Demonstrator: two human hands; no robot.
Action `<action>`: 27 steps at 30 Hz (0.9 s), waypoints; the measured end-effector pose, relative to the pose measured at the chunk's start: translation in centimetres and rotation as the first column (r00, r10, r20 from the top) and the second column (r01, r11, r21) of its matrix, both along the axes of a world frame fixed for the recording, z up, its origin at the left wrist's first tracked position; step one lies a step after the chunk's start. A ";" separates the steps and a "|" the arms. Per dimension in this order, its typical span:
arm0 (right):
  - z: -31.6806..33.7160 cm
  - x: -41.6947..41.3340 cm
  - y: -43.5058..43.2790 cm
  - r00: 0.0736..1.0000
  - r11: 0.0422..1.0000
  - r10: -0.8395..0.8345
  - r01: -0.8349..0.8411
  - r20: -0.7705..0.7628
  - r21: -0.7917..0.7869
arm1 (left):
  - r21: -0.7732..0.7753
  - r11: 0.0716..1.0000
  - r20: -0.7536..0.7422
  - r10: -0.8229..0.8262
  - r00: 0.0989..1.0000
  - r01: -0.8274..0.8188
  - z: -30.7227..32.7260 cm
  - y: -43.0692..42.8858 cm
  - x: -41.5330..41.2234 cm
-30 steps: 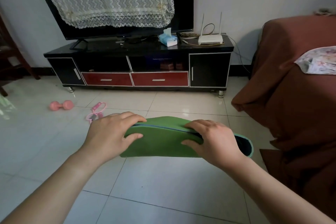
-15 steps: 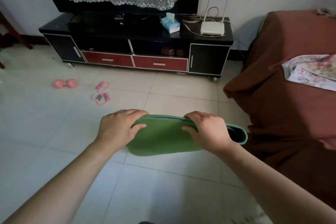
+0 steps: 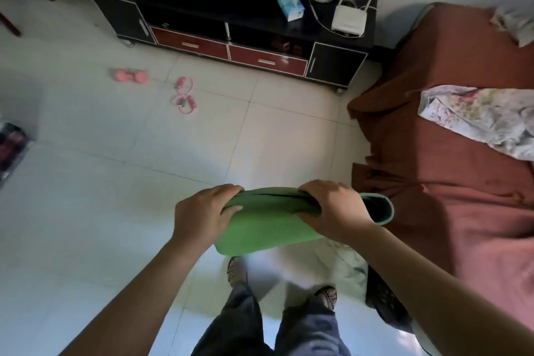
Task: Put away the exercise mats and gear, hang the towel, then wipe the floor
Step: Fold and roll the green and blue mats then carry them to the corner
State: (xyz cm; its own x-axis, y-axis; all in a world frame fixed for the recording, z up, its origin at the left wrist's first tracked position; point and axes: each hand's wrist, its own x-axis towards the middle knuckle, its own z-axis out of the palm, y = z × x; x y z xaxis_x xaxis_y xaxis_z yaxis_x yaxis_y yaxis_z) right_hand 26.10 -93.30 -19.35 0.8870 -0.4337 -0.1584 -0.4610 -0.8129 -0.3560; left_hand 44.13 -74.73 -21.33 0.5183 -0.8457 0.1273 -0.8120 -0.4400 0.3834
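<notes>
I hold a rolled green exercise mat point(image 3: 268, 225) level in front of me, above the tiled floor. My left hand point(image 3: 202, 214) grips its left end, fingers over the top and thumb underneath. My right hand point(image 3: 335, 208) grips it further right, and the mat's open teal-edged end point(image 3: 381, 208) sticks out past that hand. A pink dumbbell point(image 3: 130, 75) and a pink jump rope point(image 3: 183, 95) lie on the floor at the far left. A floral towel point(image 3: 476, 118) is draped on the red-brown sofa point(image 3: 448, 182).
A black TV stand point(image 3: 231, 37) with red drawers stands against the far wall, with a tissue box point(image 3: 290, 4) and a white router point(image 3: 348, 20) on top. The sofa fills the right side. My feet and legs point(image 3: 274, 312) are below the mat.
My view has tilted down, so my legs and feet now show. Both hands keep the same grip on the rolled mat, which has come closer to my body.
</notes>
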 end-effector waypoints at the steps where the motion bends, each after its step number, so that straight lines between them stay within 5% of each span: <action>1: 0.6 0.2 0.9 1.000 1.000 0.010 -0.010 -0.012 -0.003 | -0.007 1.000 -0.008 0.004 1.000 -0.004 0.5 1.0 0.1; 15: 1.1 7.0 6.6 0.997 0.993 -0.071 0.071 0.006 -0.093 | -0.050 0.996 -0.014 0.077 0.997 -0.078 2.4 5.6 6.2; 27: 0.0 14.2 -6.4 0.998 0.995 -0.041 0.045 0.044 -0.090 | 0.020 0.999 0.099 0.029 0.995 -0.031 1.5 -7.3 13.2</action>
State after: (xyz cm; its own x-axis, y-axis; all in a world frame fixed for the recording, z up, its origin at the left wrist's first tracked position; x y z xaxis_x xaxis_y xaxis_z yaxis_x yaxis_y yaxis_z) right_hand 40.27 -99.72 -19.31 0.8724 -0.4822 -0.0797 -0.4822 -0.8227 -0.3011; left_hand 57.38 -82.02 -19.88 0.5296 -0.8328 0.1610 -0.8316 -0.4724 0.2919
